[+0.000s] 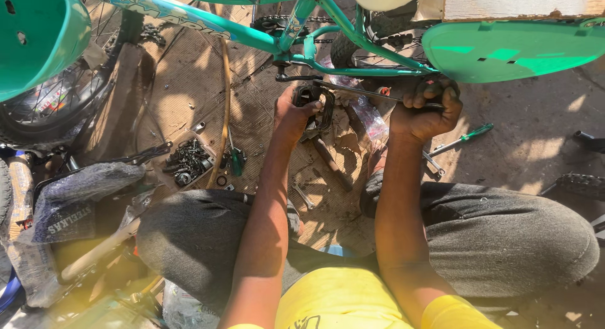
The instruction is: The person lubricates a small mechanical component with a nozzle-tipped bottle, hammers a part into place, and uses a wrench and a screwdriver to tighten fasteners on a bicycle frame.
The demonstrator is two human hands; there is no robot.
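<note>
A teal bicycle frame (277, 36) stands in front of me, with a crank arm and black pedal (315, 102) at its bottom. My left hand (291, 115) grips the black pedal. My right hand (425, 111) is closed around the end of a long dark metal bar or wrench (359, 91) that runs from the crank area to the right. Both arms reach forward between my knees.
A hammer (331, 162) and spanners (302, 195) lie on the ribbed mat. A small tray of nuts and bolts (187, 160) sits left, next to a green-handled screwdriver (236, 157). Another green-handled tool (466, 137) lies right. A bicycle wheel (57, 102) is at the left.
</note>
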